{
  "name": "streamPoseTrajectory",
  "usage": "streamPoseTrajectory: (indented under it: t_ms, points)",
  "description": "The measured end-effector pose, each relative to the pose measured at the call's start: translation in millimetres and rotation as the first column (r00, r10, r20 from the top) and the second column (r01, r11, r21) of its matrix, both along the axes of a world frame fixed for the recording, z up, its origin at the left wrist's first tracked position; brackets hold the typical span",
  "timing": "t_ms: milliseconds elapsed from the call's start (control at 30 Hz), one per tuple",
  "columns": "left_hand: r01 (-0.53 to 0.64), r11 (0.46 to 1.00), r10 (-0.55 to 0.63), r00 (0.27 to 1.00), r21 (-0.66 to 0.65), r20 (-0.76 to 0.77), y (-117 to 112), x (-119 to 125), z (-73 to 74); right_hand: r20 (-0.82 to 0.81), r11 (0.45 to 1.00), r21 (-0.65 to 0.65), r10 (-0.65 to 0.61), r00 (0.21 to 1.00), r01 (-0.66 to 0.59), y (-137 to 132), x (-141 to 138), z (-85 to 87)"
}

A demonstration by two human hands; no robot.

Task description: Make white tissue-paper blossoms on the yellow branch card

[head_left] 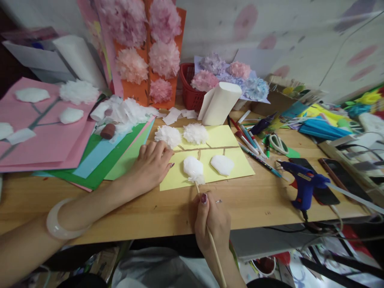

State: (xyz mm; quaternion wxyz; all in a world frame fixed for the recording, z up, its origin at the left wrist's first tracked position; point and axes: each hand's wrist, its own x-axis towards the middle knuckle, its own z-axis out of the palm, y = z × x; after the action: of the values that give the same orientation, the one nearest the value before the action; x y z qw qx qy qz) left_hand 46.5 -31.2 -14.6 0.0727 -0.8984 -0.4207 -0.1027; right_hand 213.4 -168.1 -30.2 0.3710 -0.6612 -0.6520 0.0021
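Two bare hands are at work at a wooden table [249, 208], well apart from each other. A yellow paper sheet [240, 160] lies near the table's front edge. The left hand [156, 162] rests palm down on the sheet's left edge, thumb spread away from its bent fingers. The right hand [213, 220], by the table's front edge, is closed around a thin, pale wooden stick [214, 250]. The stick's tip touches a small, see-through white tissue scrap [198, 179] at the sheet's front edge.

The scrap touches a flat, round white paper puff [192, 164]. A second flat white oval puff [222, 164] lies nearer the sheet's front right corner. Two fluffy white paper flowers [196, 133] sit by its back edge, toward the back left corner. A thin brown line [214, 149] runs across the sheet.

A white paper roll [223, 102] stands just behind the sheet's back edge. A blue glue gun [304, 184] lies near the table's front edge, to the right.
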Motion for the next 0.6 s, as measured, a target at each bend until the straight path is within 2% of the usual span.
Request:
streamPoseTrajectory:
  t_ms: [200, 367, 600]
  points:
    - [0.006, 0.999, -0.005, 1.0, -0.053, 0.027, 3.5, -1.0, -0.2, -0.055, 0.999, -0.044, 0.022, 0.998, -0.024, -1.0, 1.9, 4.4]
    - [-0.007, 0.995, 0.011, 0.999, -0.102, 0.04, 3.6, 0.5, 0.0, -0.181, 1.0, -0.005, 0.02, 0.983, -0.021, -7.9, 2.4, 9.0]
    - [0.014, 0.996, -0.012, 1.0, -0.085, 0.018, 4.5, -0.1, -3.0, -0.265, 0.998, 0.054, -0.008, 0.964, 0.023, -21.8, -1.5, 19.8]
